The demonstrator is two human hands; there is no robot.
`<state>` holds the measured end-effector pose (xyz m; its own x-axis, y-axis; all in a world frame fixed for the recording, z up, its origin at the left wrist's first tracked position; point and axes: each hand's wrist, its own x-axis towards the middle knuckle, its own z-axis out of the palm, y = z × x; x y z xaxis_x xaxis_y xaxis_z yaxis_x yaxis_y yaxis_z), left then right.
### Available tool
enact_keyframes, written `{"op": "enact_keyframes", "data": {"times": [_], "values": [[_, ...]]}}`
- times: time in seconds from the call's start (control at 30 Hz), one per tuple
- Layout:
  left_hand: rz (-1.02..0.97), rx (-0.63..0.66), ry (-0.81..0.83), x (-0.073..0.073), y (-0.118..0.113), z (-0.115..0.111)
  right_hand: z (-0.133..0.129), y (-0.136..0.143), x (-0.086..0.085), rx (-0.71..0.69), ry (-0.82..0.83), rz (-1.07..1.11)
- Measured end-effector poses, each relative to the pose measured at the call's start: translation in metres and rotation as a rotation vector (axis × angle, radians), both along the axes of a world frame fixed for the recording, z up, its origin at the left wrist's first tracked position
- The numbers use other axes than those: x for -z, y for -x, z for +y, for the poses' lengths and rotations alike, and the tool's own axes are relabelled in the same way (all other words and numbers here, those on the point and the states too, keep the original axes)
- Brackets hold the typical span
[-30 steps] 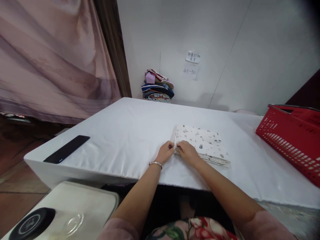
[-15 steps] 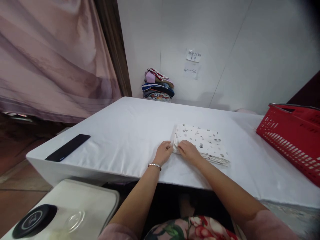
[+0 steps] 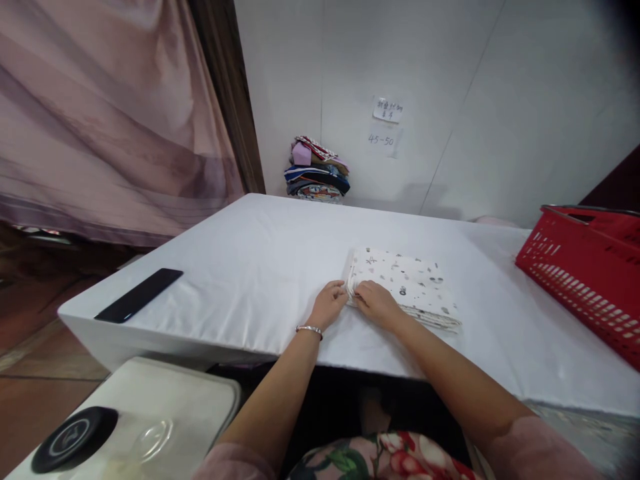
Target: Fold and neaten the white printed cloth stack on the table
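A folded white cloth [image 3: 405, 280] with a small dark print lies in several layers on the white-covered table [image 3: 280, 267]. My left hand [image 3: 330, 303] is at the cloth's near left corner, its fingers curled and pinching at the edge. Beside it, my right hand [image 3: 374, 301] rests over the near edge, fingers bent round the same corner. The fingertips of both hands are partly hidden, so how many layers they hold cannot be made out.
A red plastic basket [image 3: 585, 280] stands on the right. On the left of the table lies a flat black object [image 3: 140, 295]. Folded fabrics [image 3: 317, 170] are piled behind the far edge, by the wall. A white lidded box [image 3: 165, 407] sits low at the near left.
The fingers have shifted slightly at the cloth's corner, with the left hand a little closer to the edge. The cloth stays in place; the view has shifted slightly.
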<state>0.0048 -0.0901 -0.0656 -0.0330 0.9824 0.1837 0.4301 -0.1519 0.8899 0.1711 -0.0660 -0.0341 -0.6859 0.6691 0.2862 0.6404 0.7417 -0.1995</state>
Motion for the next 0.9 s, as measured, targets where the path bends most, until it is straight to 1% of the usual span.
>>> {"op": "enact_keyframes", "data": {"times": [0.23,0.4,0.63,0.8,0.9], "values": [[-0.061,0.032,0.02,-0.001,0.0007,-0.0002,-0.0009,0.0005,-0.001,0.053,0.063,0.055],[-0.032,0.031,0.027,-0.0019,0.0002,-0.0008,0.0002,0.0007,-0.0014,0.066,0.109,0.081],[-0.042,0.014,0.035,-0.0026,-0.0008,-0.0004,0.0016,-0.0011,-0.0001,0.029,0.109,0.083],[-0.058,-0.029,0.042,-0.0027,-0.001,-0.001,0.0011,-0.003,0.0026,0.048,0.088,0.159],[-0.062,-0.036,0.038,-0.0023,-0.0009,-0.0012,-0.0002,-0.0039,0.0022,0.032,0.063,0.158]]}}
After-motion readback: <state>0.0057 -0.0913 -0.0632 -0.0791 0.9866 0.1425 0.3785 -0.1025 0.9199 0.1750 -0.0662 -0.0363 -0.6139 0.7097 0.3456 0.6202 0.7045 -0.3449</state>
